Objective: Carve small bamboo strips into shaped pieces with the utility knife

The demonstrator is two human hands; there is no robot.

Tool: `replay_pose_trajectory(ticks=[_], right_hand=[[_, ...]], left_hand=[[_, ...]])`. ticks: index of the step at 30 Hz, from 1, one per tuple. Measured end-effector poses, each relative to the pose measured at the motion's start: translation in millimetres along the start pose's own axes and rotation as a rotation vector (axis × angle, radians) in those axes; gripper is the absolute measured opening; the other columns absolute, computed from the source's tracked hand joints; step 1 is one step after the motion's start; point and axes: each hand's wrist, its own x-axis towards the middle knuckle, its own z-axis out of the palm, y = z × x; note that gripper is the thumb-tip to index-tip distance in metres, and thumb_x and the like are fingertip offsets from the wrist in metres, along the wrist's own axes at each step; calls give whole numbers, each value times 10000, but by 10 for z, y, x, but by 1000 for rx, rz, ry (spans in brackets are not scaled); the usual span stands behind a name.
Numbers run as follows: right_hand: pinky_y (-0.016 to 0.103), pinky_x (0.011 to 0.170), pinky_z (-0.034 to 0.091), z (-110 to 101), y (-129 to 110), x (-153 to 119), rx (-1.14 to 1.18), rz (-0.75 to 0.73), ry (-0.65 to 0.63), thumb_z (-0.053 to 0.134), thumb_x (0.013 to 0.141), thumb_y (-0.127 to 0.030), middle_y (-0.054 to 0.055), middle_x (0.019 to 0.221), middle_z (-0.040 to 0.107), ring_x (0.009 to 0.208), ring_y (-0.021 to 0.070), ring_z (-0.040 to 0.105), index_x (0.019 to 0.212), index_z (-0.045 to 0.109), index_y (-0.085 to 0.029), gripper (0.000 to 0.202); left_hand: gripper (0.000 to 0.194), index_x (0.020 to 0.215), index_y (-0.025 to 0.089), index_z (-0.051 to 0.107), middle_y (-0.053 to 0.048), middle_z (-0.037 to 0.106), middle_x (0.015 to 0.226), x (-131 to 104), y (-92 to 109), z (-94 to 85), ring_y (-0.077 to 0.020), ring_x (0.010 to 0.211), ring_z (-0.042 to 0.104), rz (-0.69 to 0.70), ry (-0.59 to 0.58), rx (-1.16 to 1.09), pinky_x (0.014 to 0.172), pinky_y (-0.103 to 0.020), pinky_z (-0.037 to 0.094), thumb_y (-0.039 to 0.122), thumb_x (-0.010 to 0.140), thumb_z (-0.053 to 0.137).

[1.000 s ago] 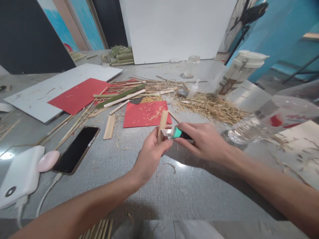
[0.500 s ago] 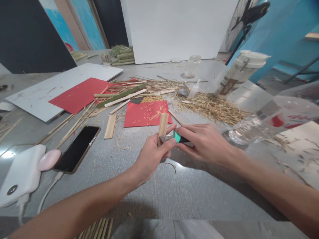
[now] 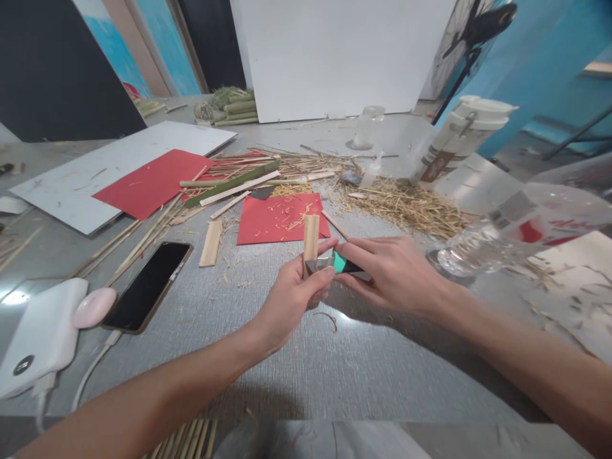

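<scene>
My left hand (image 3: 296, 290) is closed around a flat, pale strip of bamboo or wood (image 3: 311, 233), which stands upright out of the fist. In my right hand (image 3: 394, 271) is a utility knife (image 3: 340, 262) with a green and black handle. Its metal blade lies against the strip, close to my left thumb. The lower end of the strip is hidden by my left fingers. Beyond the hands lies a red card (image 3: 282, 220) sprinkled with thin shavings. A similar short flat piece (image 3: 211, 243) rests on the table to the left.
A phone (image 3: 150, 284) and a white power bank (image 3: 43, 331) with a cable lie at the left. Thin sticks (image 3: 287, 159) and a heap of dry straw (image 3: 415, 207) cover the back. A plastic bottle (image 3: 521, 223) lies at the right, near a tall canister (image 3: 463, 140).
The strip and the knife blade have shifted very slightly to the left. Both hands keep their hold, and the things on the table stay as they were.
</scene>
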Motion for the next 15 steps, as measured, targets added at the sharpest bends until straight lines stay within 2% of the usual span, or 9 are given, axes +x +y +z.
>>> replay_pose_trajectory(ticks=[3,8,15], right_hand=[[342,588,236,4,4,0,-2,14,-5,463,1123,-472,40,805,684,618,166,561,1007,619,-193,340],[331,586,255,0,10,-3,11,9,45,480,1121,-452,34,789,680,619,168,578,1053,646,-182,324],[326,601,284,8,4,-3,16,-11,39,497,1110,-429,38,808,685,643,169,587,1029,638,-182,295]], left_hand=[[582,1521,203,621,80,307,720,8,0,-12,-97,609,250,-2,9,23,577,-283,181,360,979,764],[540,1462,209,673,69,367,768,7,13,-8,-80,608,257,14,11,48,572,-279,182,353,955,789],[613,1533,206,618,82,342,742,12,-5,-5,-79,597,245,0,7,43,560,-274,178,354,962,789]])
